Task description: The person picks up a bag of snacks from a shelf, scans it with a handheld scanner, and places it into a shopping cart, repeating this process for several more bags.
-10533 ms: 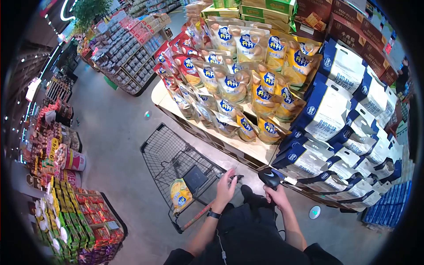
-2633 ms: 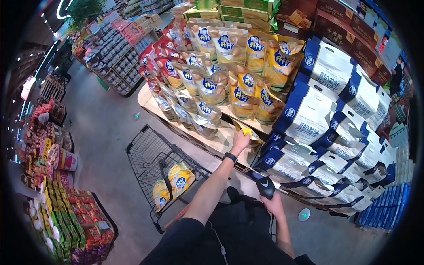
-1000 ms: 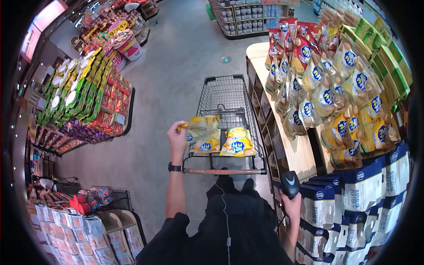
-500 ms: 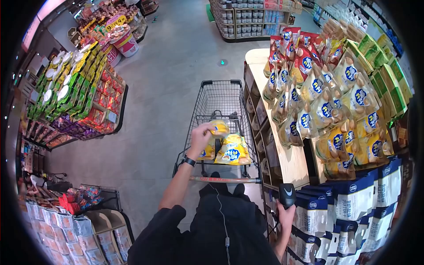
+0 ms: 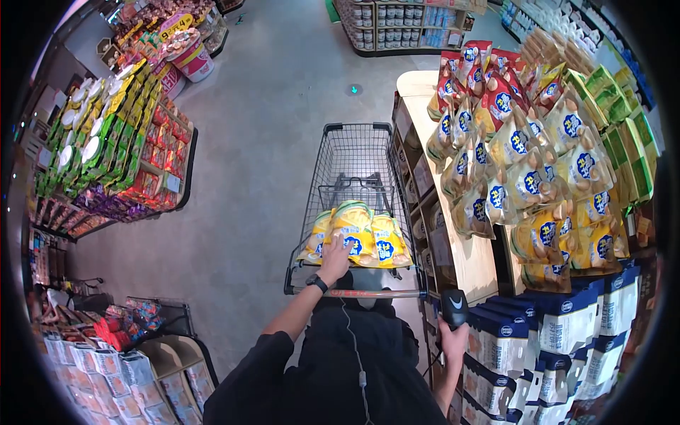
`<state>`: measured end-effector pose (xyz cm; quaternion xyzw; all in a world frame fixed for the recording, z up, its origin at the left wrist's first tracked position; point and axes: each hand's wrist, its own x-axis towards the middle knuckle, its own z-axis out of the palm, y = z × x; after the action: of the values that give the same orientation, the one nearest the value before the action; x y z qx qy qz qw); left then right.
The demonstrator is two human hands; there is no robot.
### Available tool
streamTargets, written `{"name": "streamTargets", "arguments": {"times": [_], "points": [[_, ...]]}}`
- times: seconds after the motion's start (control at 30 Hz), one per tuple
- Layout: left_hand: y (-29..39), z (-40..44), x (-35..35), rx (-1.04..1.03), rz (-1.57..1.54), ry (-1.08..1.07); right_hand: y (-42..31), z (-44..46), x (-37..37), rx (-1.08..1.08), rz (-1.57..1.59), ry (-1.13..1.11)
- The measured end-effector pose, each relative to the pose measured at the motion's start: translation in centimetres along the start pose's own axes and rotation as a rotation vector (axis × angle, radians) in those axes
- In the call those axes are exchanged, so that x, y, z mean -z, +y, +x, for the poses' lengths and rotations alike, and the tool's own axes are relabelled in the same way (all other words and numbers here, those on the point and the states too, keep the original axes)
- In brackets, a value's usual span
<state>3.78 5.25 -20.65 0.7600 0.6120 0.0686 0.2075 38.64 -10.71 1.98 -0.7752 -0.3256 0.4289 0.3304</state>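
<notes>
My left hand [image 5: 336, 259] rests with spread fingers on the middle yellow snack bag [image 5: 356, 225] at the near end of the cart [image 5: 354, 145]. One yellow bag [image 5: 386, 244] lies to its right, and another [image 5: 316, 236] shows partly at its left. A dark watch is on my left wrist. My right hand [image 5: 453, 338] is wrapped round the handle of a black handheld scanner [image 5: 454, 307], beside the shelf edge. The cart's handlebar [image 5: 368, 293] is just in front of my body, with neither hand on it.
A wooden display [image 5: 469, 265] with snack bags [image 5: 528, 177] runs along the cart's right side. White-and-blue boxes [image 5: 567, 322] stand at the right front. Candy displays [image 5: 106, 142] are on the left, another stacked stand [image 5: 127, 375] at the lower left, and a jar shelf [image 5: 400, 28] is far ahead.
My left hand has brought a third yellow bag from the shelf into the cart, laid it between the other two and loosened its grip. My right hand still holds the scanner.
</notes>
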Motion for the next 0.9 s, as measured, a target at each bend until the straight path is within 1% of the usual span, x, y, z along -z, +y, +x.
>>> {"name": "streamTargets", "arguments": {"times": [0.07, 0.13, 0.2, 0.27, 0.37, 0.4, 0.43, 0.5, 0.57, 0.6, 0.67, 0.73, 0.77, 0.87, 0.9], "points": [[0.0, 0.4, 0.3, 0.024, 0.05, -0.119, 0.6, 0.1, -0.7, -0.063, 0.07, -0.036], [0.7, 0.7, 1.8, 0.046, 0.077, -0.196, 1.1, 0.1, -1.3, -0.044, 0.083, -0.031], [0.3, 1.2, 2.3, 0.008, 0.1, -0.264, 2.4, 0.2, -1.5, -0.03, 0.088, -0.017], [1.5, 1.3, 5.9, -0.045, 0.085, -0.329, 1.2, -0.6, -1.8, -0.032, 0.094, -0.012], [2.9, 2.8, 7.7, -0.28, -0.363, -0.275, 1.0, -1.4, -2.0, -0.036, 0.093, -0.007], [5.5, 3.0, 10.5, -0.405, -0.386, -0.184, 1.2, -1.7, -2.1, -0.036, 0.091, -0.01], [8.2, 3.8, 13.0, -0.541, -0.477, -0.153, 1.3, -1.8, -2.2, -0.044, 0.081, -0.022], [13.9, 4.4, 17.6, -0.685, -0.46, -0.158, 1.3, -1.7, -2.4, -0.049, 0.064, -0.046], [18.9, 4.8, 20.0, -1.03, -0.287, 0.015, 1.5, -1.4, -2.3, -0.021, 0.051, -0.08], [21.3, 4.3, 21.3, -1.128, -0.243, 0.045, 1.7, -1.2, -2.1, -0.007, 0.045, -0.091], [24.8, 3.0, 22.9, -1.281, -0.051, 0.047, 2.9, -0.6, -1.7, 0.037, 0.011, -0.057], [26.5, 2.4, 23.5, -1.391, 0.057, 0.088, 3.7, -0.1, -1.4, 0.1, -0.007, -0.035], [27.0, 2.2, 23.6, -1.444, 0.116, 0.104, 4.7, 0.4, -1.0, 0.09, -0.004, -0.032], [28.1, 2.4, 22.5, -1.443, 0.102, 0.091, 3.9, 0.0, -0.4, 0.046, 0.059, -0.018], [28.5, 2.5, 22.6, -1.425, 0.139, 0.03, 3.7, -0.1, -0.1, 0.041, 0.057, -0.022]]}}
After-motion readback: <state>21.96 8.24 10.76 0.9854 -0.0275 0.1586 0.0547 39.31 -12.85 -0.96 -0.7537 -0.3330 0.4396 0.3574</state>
